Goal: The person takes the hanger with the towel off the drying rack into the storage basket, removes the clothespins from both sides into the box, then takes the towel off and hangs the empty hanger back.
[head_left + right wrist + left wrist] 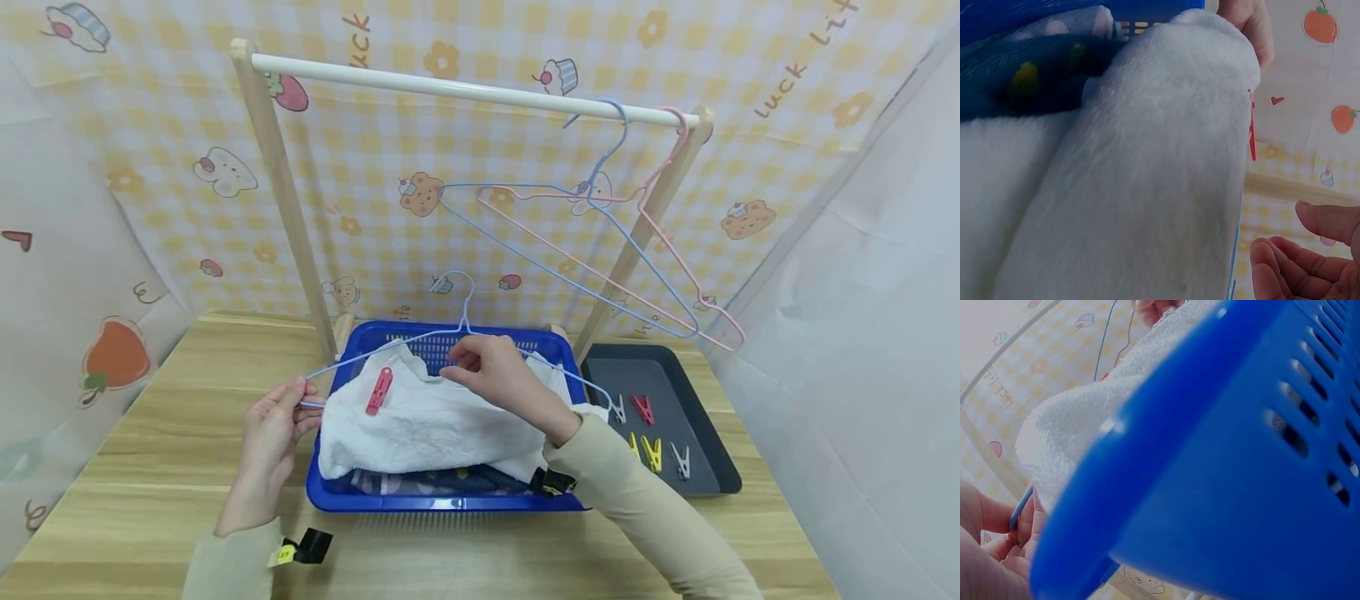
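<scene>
My left hand (273, 429) pinches the left end of a light blue clothes hanger (480, 332), whose hook stands up at the back. A white towel (450, 425) hangs over the hanger's lower part, above a blue basket (457, 502). On the towel's left part sits a red clothespin (379, 392). Over the towel's middle is my right hand (491, 371), with nothing between its fingers. In the right wrist view its thumb (1329, 222) stands apart from the bent fingers. The blue rod (1021, 508) shows between thumb and fingers in the left wrist view.
A rack with a white rail (450, 86) stands behind the basket. From its right end hang a blue hanger (517, 250) and a pink hanger (723, 321). A dark tray (716, 467) at the right holds several clothespins (651, 454). Patterned cloth (1054, 69) lies in the basket.
</scene>
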Demonstrator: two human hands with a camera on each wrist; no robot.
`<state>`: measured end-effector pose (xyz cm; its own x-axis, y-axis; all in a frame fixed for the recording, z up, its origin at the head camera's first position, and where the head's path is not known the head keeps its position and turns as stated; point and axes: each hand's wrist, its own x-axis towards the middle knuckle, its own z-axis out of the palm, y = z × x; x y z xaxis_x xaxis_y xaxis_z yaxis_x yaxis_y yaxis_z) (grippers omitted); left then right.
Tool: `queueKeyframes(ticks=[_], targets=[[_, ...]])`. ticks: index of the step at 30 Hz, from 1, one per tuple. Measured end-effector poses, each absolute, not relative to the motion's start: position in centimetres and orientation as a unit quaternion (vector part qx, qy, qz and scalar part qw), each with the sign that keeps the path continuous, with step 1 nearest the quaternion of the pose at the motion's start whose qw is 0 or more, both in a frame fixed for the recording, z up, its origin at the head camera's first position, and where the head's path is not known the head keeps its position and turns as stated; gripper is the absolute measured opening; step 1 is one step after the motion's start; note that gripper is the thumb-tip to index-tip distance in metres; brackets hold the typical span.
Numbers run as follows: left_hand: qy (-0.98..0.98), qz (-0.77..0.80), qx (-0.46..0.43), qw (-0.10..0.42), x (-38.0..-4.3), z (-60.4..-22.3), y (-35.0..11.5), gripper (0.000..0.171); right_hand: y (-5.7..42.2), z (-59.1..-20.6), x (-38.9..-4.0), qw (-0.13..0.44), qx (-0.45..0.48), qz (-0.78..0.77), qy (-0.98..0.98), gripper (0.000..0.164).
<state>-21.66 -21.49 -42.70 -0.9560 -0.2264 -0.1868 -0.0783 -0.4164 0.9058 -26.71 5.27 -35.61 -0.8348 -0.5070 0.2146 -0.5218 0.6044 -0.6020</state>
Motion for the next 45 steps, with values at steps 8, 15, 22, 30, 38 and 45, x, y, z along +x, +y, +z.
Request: queueKeyframes(ticks=[8,15,22,30,38,45], targets=[[-0.538,-0.831,0.133,0.045,-21.6,-42.5,-21.4,0.035,2.3,-36.2,-26.9,-0.023,0.3,0.335,-0.893,0.017],[-0.534,-0.834,0.13,0.045,-21.4,-42.5,-21.4,0.032,0.0,-36.5,-27.1,-0.057,0.307,0.316,-0.896,0.023],[-0.532,-0.836,0.127,0.046,-21.4,-42.4,-21.3,0.032,-1.1,-37.1,-27.4,-0.097,0.289,0.32,-0.897,0.025],[-0.526,-0.841,0.118,0.048,-21.4,-42.6,-21.3,0.032,-1.8,-37.6,-27.8,-0.105,0.277,0.331,-0.896,0.023],[-0.522,-0.844,0.107,0.051,-21.2,-42.7,-21.5,0.031,-1.9,-37.5,-27.8,-0.144,0.238,0.379,-0.882,0.021],[-0.52,-0.846,0.108,0.05,-21.3,-42.7,-21.4,0.03,-1.9,-37.4,-27.5,-0.139,0.191,0.435,-0.869,0.016]])
